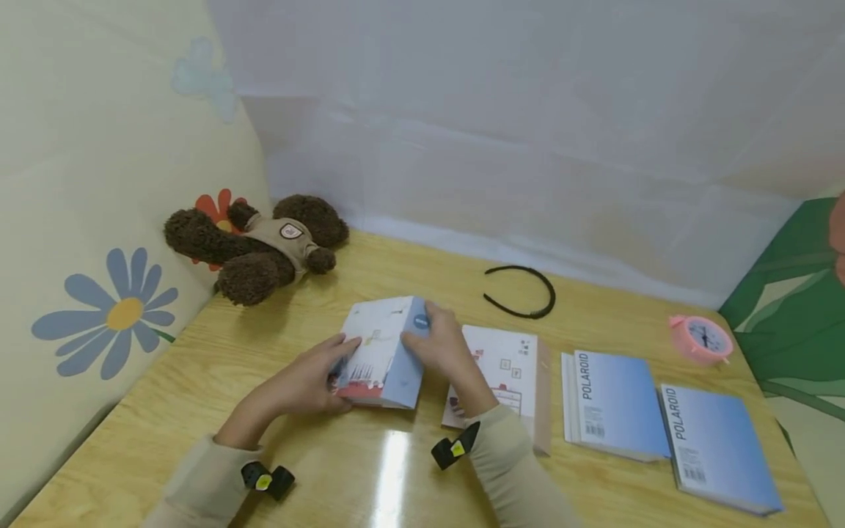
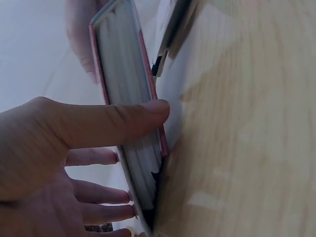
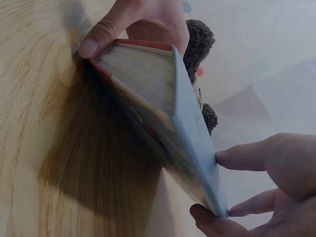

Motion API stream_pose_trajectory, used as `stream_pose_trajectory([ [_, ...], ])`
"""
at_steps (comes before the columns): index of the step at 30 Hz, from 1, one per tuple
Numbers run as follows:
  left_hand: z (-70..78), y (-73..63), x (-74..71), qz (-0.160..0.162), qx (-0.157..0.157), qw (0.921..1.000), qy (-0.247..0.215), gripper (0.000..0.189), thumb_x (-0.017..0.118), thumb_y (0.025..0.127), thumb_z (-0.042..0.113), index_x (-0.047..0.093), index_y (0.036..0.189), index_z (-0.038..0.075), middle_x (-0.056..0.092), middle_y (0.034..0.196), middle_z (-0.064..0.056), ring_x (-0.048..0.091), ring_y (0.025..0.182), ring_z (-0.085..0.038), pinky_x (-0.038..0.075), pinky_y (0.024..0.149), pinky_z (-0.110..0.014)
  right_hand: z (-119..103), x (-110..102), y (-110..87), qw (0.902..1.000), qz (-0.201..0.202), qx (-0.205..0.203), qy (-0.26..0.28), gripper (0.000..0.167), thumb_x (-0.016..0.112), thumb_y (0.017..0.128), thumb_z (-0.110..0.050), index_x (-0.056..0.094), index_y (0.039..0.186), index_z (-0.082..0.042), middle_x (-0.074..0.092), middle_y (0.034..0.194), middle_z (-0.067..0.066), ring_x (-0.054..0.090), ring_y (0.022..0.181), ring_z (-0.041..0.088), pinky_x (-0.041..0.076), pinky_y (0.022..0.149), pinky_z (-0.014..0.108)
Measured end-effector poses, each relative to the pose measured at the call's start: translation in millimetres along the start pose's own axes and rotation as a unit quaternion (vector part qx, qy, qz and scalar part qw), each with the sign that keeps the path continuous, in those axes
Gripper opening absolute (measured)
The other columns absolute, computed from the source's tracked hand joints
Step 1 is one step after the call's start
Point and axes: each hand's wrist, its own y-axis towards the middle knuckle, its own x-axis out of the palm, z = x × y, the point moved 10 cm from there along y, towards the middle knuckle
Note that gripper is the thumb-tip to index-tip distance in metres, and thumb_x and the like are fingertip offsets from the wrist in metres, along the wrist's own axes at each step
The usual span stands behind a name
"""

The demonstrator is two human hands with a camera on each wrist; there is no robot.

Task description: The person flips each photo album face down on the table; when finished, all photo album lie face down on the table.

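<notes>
A photo album (image 1: 372, 345) with a blue spine and an illustrated white-and-red cover is held tilted above the table by both hands. My left hand (image 1: 300, 381) grips its left edge, thumb on one cover and fingers on the other, as the left wrist view shows. My right hand (image 1: 445, 341) pinches the far end at the blue spine, also seen with the album (image 3: 192, 113) in the right wrist view. The page edges of the album (image 2: 123, 59) face the left wrist camera. Beneath my right forearm, a second illustrated album (image 1: 491, 359) with a pinkish spine lies flat, partly covered.
Blue-and-white POLAROID albums (image 1: 620, 403) lie on the right of the wooden table (image 1: 317, 484), another album (image 1: 722, 447) beside them. A pink alarm clock (image 1: 703, 339) sits behind. A black headband (image 1: 544, 282) lies at the back; a brown teddy bear (image 1: 264, 246) is at back left.
</notes>
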Motion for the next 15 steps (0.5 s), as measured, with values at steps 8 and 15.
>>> stream_pose_trajectory([
  [8, -4.7, -4.8, -1.6, -0.010, -0.020, 0.9997, -0.004, 0.090, 0.085, 0.068, 0.002, 0.041, 0.145, -0.009, 0.021, 0.151, -0.042, 0.023, 0.137, -0.058, 0.027, 0.109, -0.066, 12, 10, -3.6, 0.9989, 0.003, 0.014, -0.045, 0.070, 0.069, 0.090, -0.026, 0.041, 0.151, -0.006, 0.044, 0.144, 0.024, 0.047, 0.128, 0.036, 0.042, 0.105, 0.049],
  [15, -4.7, -5.9, -3.5, -0.006, -0.026, 0.9996, 0.007, 0.083, 0.080, 0.069, -0.005, 0.044, 0.144, -0.008, 0.018, 0.153, -0.040, 0.018, 0.140, -0.056, 0.027, 0.109, -0.065, 17, 23, -4.8, 0.9971, -0.003, 0.012, -0.075, 0.062, 0.063, 0.096, -0.022, 0.041, 0.150, -0.002, 0.041, 0.142, 0.030, 0.046, 0.127, 0.040, 0.043, 0.104, 0.051],
])
